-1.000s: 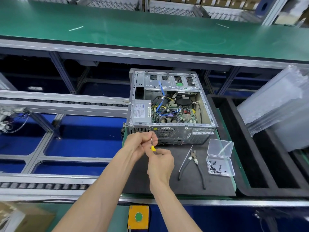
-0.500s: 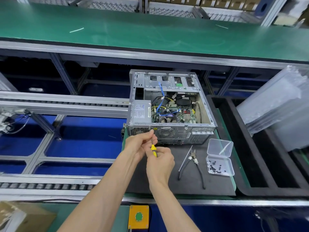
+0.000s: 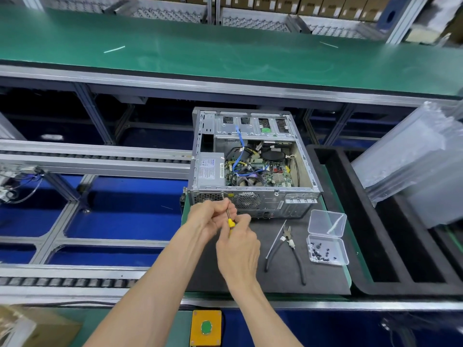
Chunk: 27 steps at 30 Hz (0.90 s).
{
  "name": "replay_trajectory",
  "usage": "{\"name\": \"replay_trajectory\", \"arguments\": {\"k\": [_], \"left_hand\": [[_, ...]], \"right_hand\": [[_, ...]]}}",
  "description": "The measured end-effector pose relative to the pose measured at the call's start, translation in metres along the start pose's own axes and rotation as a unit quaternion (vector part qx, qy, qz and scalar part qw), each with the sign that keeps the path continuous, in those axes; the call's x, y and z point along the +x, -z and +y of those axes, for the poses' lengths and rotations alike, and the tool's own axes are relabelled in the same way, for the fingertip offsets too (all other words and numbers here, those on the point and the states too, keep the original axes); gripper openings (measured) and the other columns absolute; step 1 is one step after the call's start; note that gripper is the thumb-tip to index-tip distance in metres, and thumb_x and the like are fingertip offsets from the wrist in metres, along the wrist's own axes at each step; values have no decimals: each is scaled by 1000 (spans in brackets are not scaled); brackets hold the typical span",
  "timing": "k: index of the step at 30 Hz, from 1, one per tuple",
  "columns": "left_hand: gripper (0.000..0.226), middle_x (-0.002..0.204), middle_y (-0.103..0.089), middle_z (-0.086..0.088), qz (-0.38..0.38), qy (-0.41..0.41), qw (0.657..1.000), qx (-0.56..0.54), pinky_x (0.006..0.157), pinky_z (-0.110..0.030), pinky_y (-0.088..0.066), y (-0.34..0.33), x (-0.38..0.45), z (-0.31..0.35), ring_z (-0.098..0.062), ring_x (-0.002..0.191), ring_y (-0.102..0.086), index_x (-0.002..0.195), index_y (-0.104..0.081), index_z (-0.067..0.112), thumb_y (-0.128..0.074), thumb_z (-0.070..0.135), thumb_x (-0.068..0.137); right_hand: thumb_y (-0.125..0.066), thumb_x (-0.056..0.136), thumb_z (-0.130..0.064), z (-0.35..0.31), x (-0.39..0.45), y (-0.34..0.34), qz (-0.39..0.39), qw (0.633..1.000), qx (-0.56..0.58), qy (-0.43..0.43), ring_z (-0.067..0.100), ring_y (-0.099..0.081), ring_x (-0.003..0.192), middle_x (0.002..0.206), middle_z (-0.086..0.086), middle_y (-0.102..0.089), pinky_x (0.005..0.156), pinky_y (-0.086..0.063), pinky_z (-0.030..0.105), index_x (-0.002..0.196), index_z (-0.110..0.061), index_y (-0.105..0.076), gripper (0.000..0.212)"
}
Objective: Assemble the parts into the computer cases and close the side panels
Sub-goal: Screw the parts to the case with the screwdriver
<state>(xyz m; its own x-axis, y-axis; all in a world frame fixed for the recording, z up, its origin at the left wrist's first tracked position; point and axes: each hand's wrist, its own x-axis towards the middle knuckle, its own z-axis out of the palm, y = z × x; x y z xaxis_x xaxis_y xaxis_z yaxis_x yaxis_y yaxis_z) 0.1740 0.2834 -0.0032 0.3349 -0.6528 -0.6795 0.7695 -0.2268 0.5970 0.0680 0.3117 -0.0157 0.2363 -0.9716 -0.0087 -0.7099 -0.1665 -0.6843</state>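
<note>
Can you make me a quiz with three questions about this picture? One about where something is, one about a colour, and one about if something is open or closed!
1. Where are the pliers?
A. Inside the computer case
B. On the dark mat, between the hands and the small plastic box
C. On the green shelf

2. What colour is the screwdriver handle?
A. Yellow
B. Red
C. Blue

3. How is the computer case?
A. Shut with its side panel on
B. Open, its parts showing
C. Wrapped in plastic

Answers:
1 B: the pliers lie on the mat, left of the plastic box.
2 A: yellow shows between the left hand and right hand.
3 B: the circuit board and cables are visible from above.
</note>
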Motion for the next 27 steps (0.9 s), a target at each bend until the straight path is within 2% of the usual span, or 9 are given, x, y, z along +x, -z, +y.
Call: {"name": "replay_trajectory", "arguments": {"k": [4,7,8,12,16,17,21,23,27], "left_hand": [[11,76,-72,-15,-23,-14,1000,-9,50,-27,-58,5,1,-3,-19,58,-71,95,-69,-10,-62,-1,94],[19,83,-69,-14,-65,2,998,-7,39,-24,-50,8,-2,-2,-16,53,-68,107,-65,-10,-54,4,100],[17,80,-70,-15,-55,2,998,-7,40,-25,-52,7,-1,-1,-18,53,-69,102,-65,-11,-54,2,100],[12,68,-70,-17,14,-7,1000,20,49,-32,-59,-1,2,3,-22,53,-70,82,-67,-9,-61,-7,93],[8,63,-71,-16,28,-14,999,29,46,-30,-57,-1,3,2,-21,52,-71,81,-68,-9,-67,-6,89],[7,66,-71,-16,24,-18,999,28,48,-29,-58,1,4,2,-21,55,-71,82,-69,-9,-69,-5,88],[10,78,-74,-16,-34,-12,999,30,51,-26,-58,7,2,4,-19,62,-73,91,-69,-9,-64,0,93],[9,72,-72,-16,-26,-10,999,28,50,-28,-58,5,2,4,-20,59,-72,89,-68,-9,-64,-3,93],[10,64,-69,-16,-3,-9,1000,25,48,-31,-58,0,4,4,-23,53,-70,83,-67,-10,-65,-5,91]], "right_hand": [[-54,101,-22,1,7,-3,-15,965,224,-136,29,-58,65,73,12,-64,52,-35,34,89,-7,-57,20],[-63,96,-15,-8,9,-1,-81,707,610,-348,15,-31,39,57,13,-52,38,-17,21,84,0,-62,20],[-65,95,-18,-8,10,-2,-78,703,610,-357,15,-30,38,56,14,-52,38,-17,20,81,-1,-62,22],[-60,96,-38,-2,2,0,-11,976,172,-135,25,-58,63,66,1,-63,53,-35,34,86,-16,-55,24],[-55,100,-27,0,1,-4,3,995,85,-49,32,-59,72,74,7,-61,58,-30,36,90,-12,-54,18],[-57,99,-23,-1,6,-4,-13,965,223,-136,27,-57,63,69,7,-61,53,-33,33,86,-8,-58,20],[-64,96,-21,-12,4,-3,-116,591,695,-393,8,-26,34,58,9,-49,30,-15,18,78,-5,-62,24],[-66,94,-23,-16,4,-4,-102,643,655,-384,11,-33,37,58,9,-52,32,-17,19,76,-6,-62,25],[-57,99,-33,-8,1,1,3,991,92,-99,30,-62,73,76,3,-64,57,-32,35,92,-15,-54,19]]}}
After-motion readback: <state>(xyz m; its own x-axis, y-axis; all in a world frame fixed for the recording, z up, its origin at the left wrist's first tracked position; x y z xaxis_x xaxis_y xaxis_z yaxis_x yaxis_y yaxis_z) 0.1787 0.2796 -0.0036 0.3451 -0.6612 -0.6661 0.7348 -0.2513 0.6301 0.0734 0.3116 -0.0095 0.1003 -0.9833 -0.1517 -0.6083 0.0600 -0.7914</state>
